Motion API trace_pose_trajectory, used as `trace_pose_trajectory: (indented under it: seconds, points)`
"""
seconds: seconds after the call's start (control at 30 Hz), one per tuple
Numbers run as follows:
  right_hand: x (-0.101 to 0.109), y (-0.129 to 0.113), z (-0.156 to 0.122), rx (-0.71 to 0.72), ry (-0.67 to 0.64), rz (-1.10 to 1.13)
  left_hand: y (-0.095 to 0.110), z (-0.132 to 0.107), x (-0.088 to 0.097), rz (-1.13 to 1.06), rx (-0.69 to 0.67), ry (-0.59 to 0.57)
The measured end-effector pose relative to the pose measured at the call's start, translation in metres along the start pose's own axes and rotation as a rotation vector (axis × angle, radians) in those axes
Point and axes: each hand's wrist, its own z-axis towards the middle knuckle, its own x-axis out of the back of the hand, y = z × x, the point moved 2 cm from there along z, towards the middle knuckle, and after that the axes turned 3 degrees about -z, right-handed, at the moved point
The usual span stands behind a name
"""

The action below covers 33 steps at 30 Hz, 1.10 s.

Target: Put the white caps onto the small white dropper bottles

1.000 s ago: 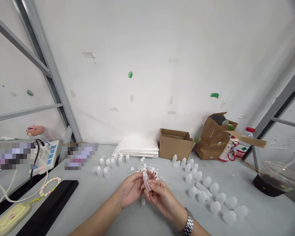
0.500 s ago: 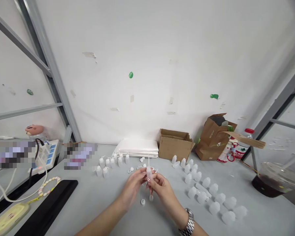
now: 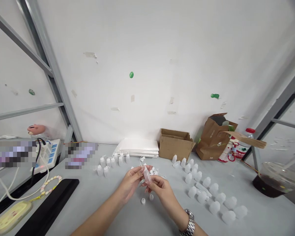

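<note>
My left hand [image 3: 130, 185] and my right hand [image 3: 159, 188] meet over the middle of the grey table [image 3: 108, 209]. Both pinch a small translucent dropper bottle [image 3: 147, 174], tilted with its neck toward the left hand's fingertips. Two small white caps [image 3: 147, 199] lie on the table just below my hands. A pile of small white parts [image 3: 154, 171] sits right behind them. The right wrist wears a metal watch [image 3: 188, 223].
Several capped bottles [image 3: 110, 162] stand at the left, several uncapped ones [image 3: 208, 193] lie at the right. Behind are a white stack [image 3: 137, 148], a cardboard box [image 3: 175, 144], a paper bag [image 3: 216, 136]. A drink cup [image 3: 276, 180] stands far right, a power strip [image 3: 48, 156] and black pad [image 3: 49, 208] left.
The bottle went from upright to tilted and a little lower between my fingers. My hands stayed close together and shifted slightly toward the far side.
</note>
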Motion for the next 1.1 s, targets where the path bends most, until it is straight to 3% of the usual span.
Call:
trace_pose_trajectory:
  seconds: [0.17,0.4,0.6,0.73,0.9,1.1]
  points:
    - [0.003,0.011,0.001,0.082,0.194,-0.09,-0.002,0.0,-0.001,0.004,-0.017,0.008]
    - [0.0,0.008,-0.001,0.056,0.074,-0.116,-0.001,-0.001,-0.001,0.015,-0.032,0.072]
    - [-0.001,0.009,-0.008,0.176,0.281,-0.422,-0.006,-0.004,-0.007,-0.044,0.023,0.017]
    - [-0.002,0.012,-0.011,0.201,0.332,-0.509,-0.01,-0.004,-0.006,-0.122,0.077,-0.017]
    - [-0.003,0.01,-0.012,0.196,0.311,-0.469,-0.011,-0.002,-0.003,-0.13,0.11,-0.051]
    - [-0.004,0.012,-0.005,0.029,0.21,-0.199,-0.015,0.0,0.001,-0.131,0.164,0.002]
